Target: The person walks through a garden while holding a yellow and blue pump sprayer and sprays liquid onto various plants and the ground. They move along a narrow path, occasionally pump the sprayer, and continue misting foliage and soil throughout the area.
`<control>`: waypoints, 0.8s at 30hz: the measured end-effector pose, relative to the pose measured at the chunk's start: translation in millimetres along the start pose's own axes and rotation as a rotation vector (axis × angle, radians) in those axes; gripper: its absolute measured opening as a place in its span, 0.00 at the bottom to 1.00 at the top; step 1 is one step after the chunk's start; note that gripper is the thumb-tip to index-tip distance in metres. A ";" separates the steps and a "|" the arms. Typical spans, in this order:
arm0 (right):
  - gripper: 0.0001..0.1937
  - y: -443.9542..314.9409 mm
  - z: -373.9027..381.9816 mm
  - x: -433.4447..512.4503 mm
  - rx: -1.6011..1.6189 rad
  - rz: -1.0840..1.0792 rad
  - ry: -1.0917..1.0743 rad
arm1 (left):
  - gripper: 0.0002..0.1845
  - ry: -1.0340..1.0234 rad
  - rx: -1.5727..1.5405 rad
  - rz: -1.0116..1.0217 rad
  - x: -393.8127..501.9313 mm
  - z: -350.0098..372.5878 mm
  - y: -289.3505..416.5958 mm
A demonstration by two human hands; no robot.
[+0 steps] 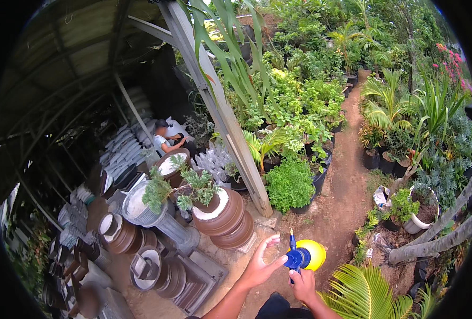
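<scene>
A pressure spray bottle with a yellow tank (317, 255) and a blue pump head (297, 257) is in front of me, low in the view. My right hand (303, 284) is wrapped around its blue handle, with the thumb up along it. The blue nozzle (292, 236) ends in a brass-coloured tip and points away from me. To the left of the pump head, my left hand (262, 263) is spread, fingers apart. Its thumb tip meets the edge of the blue head in the view; whether it presses there I cannot tell.
Brown pots (224, 223) and a grey pedestal planter (172, 227) stand at left, near a small conifer (200, 187). A post (228, 119) rises beside them. A person (168, 139) sits by stacked sacks (122, 149). Potted plants line a dirt path (345, 171); palm fronds (367, 291) reach in at lower right.
</scene>
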State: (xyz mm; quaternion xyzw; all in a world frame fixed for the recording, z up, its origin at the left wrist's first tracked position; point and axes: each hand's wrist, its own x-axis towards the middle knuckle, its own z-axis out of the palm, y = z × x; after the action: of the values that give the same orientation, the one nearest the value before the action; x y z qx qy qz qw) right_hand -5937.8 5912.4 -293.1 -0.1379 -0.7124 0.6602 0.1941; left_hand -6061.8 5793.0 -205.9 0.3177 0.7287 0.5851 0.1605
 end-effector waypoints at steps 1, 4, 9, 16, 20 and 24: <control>0.19 -4.8 0.8 3.1 -0.023 0.007 0.007 | 0.39 0.038 0.044 0.013 1.2 -6.7 11.3; 0.19 -13.8 3.0 12.4 0.029 -0.022 0.004 | 0.41 0.149 0.087 0.096 3.1 -29.1 42.5; 0.19 -9.4 10.2 17.4 0.101 -0.149 0.019 | 0.45 0.231 0.120 0.355 -0.1 -34.8 43.1; 0.20 6.3 25.7 10.0 0.217 0.230 0.085 | 0.33 -0.134 -0.072 -0.088 -9.2 10.2 -50.3; 0.22 13.7 23.4 5.9 0.151 0.144 0.098 | 0.31 -0.148 -0.120 -0.119 -15.7 18.2 -69.3; 0.21 18.8 19.8 3.6 0.124 0.094 0.110 | 0.29 -0.167 -0.138 -0.063 -11.3 18.1 -68.7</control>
State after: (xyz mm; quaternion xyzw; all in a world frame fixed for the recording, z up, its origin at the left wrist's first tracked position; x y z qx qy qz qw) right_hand -5951.1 5898.2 -312.6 -0.1950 -0.6510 0.7030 0.2100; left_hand -6061.2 5791.4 -277.8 0.3305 0.6802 0.6002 0.2603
